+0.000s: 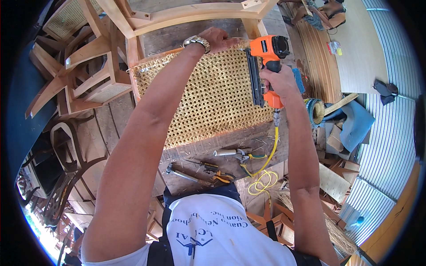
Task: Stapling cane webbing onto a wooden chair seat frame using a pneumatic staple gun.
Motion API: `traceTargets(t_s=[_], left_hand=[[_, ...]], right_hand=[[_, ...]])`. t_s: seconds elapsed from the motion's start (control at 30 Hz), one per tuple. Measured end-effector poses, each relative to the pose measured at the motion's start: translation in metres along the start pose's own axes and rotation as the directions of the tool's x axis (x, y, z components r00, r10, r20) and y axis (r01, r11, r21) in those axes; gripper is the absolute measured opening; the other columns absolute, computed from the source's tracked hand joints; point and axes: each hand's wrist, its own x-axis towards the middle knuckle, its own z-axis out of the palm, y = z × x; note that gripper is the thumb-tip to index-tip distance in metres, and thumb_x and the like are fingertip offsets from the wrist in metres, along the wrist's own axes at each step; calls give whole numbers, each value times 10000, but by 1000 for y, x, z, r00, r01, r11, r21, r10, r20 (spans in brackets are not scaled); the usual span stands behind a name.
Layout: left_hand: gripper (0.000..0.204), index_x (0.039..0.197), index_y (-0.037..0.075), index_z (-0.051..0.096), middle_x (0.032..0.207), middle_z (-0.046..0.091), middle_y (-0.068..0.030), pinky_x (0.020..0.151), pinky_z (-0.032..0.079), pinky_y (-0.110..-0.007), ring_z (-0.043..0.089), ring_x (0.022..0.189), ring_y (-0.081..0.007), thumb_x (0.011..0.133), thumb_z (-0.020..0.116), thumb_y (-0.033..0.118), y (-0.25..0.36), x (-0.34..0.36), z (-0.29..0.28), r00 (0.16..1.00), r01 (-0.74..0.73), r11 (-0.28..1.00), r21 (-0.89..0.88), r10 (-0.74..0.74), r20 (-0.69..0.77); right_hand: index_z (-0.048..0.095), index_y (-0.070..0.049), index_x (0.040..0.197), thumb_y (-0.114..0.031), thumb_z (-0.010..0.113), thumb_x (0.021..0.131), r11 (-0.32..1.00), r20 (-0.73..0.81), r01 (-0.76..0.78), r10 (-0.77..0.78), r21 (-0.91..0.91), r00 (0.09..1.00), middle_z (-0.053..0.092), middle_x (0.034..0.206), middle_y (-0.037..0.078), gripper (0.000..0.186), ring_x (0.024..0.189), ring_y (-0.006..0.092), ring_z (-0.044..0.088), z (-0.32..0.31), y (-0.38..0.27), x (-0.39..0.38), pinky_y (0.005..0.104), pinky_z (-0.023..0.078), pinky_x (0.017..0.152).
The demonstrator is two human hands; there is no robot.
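My right hand [277, 82] is wrapped round the black handle of an orange pneumatic nailer [275, 46] with a black magazine and a yellow hose. The tool's nose meets the upper right of a woven cane panel [208, 93], which lies in a pale wooden chair frame [186, 24] on a weathered workbench [186, 157]. My left hand [215, 41], with a metal watch at the wrist, presses on the panel's top edge left of the nose, fingers bent against the edge.
Pliers [217, 173], a hammer [186, 175] and cutters [244, 157] lie along the near bench edge. Wooden chair frames [80, 75] crowd the left. Boards [317, 66], a round container [316, 111] and corrugated sheeting [384, 133] are at the right. Another person [328, 15] sits at the top right.
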Motion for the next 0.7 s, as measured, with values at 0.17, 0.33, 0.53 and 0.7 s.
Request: traceTargets(t_s=[0.17, 0.33, 0.53, 0.7], left_hand=[[756, 744, 22, 677, 594, 590, -123, 609, 467, -407, 563, 583, -211, 902, 488, 736, 2, 0, -2, 999, 24, 999, -23, -23, 26], [751, 750, 26, 684, 598, 593, -129, 611, 467, -409, 570, 588, -218, 907, 482, 732, -1, 0, -1, 999, 22, 1000, -16, -22, 26], [752, 771, 23, 694, 613, 605, -148, 623, 475, -423, 590, 598, -248, 910, 474, 729, 2, -1, -2, 999, 26, 1000, -12, -26, 44], [758, 793, 26, 703, 636, 626, -159, 651, 491, -425, 620, 626, -260, 901, 473, 741, 6, -2, -4, 1000, 24, 1000, -6, -24, 20]], right_hand=[[618, -34, 832, -82, 652, 810, 1000, -14, -9, 8, -15, 1000, 567, 633, 19, 63, 533, 111, 541, 2, 2, 5, 297, 468, 517], [615, -32, 832, -84, 654, 810, 1000, -5, 0, 0, -8, 1000, 568, 636, 20, 69, 539, 113, 544, 5, 1, 5, 297, 467, 515], [612, -25, 839, -84, 649, 811, 1000, -11, 9, -9, -12, 1000, 565, 633, 23, 75, 525, 118, 543, 8, 1, 5, 297, 470, 510], [616, -38, 835, -88, 655, 829, 963, -120, 42, -77, -266, 990, 563, 629, 1, 64, 524, 105, 546, 21, -5, -1, 295, 473, 508]])
